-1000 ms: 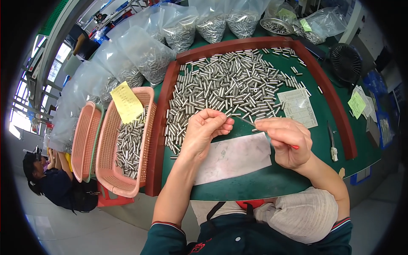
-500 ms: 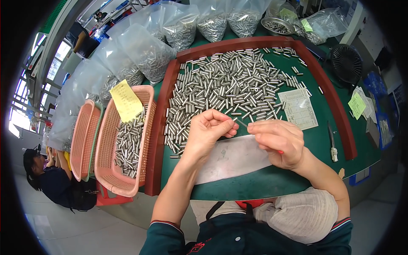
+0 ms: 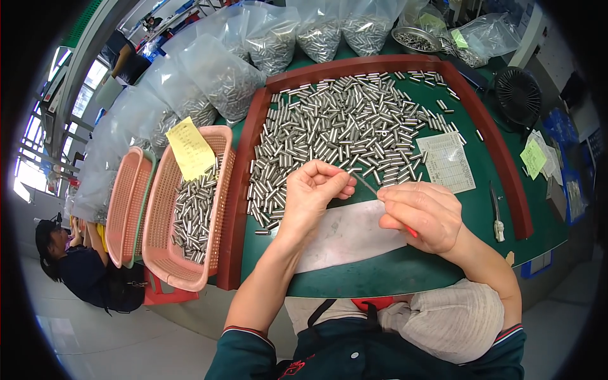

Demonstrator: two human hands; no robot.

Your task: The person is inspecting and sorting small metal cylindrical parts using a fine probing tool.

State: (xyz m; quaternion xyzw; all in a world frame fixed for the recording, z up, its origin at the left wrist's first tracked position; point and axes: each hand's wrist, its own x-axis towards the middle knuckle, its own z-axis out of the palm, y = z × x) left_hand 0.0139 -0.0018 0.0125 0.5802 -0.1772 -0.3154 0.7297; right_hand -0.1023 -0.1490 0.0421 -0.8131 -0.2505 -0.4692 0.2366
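Observation:
Both of my hands meet over a white cloth (image 3: 345,237) on the green table. My right hand (image 3: 425,212) is closed around a thin grey rod (image 3: 367,184) that slants up toward the left fingertips, and a red end shows below my fingers. Thumb and fingers of my left hand (image 3: 316,193) are pinched together at the rod's far tip; whatever they grip is hidden. Just beyond the hands spreads a wide heap of short shiny metal pins (image 3: 342,126).
A dark red wooden frame (image 3: 244,190) borders the pins. At left stand pink baskets (image 3: 152,221), one with pins and a yellow note (image 3: 190,149). Pin-filled bags (image 3: 269,41) line the back. A paper sheet (image 3: 446,161), scissors-like tool (image 3: 497,212) and black fan (image 3: 517,92) lie right.
My right hand has drawn slightly right and down, away from the left, so more of the thin rod shows between them. The left hand stays pinched in nearly the same place.

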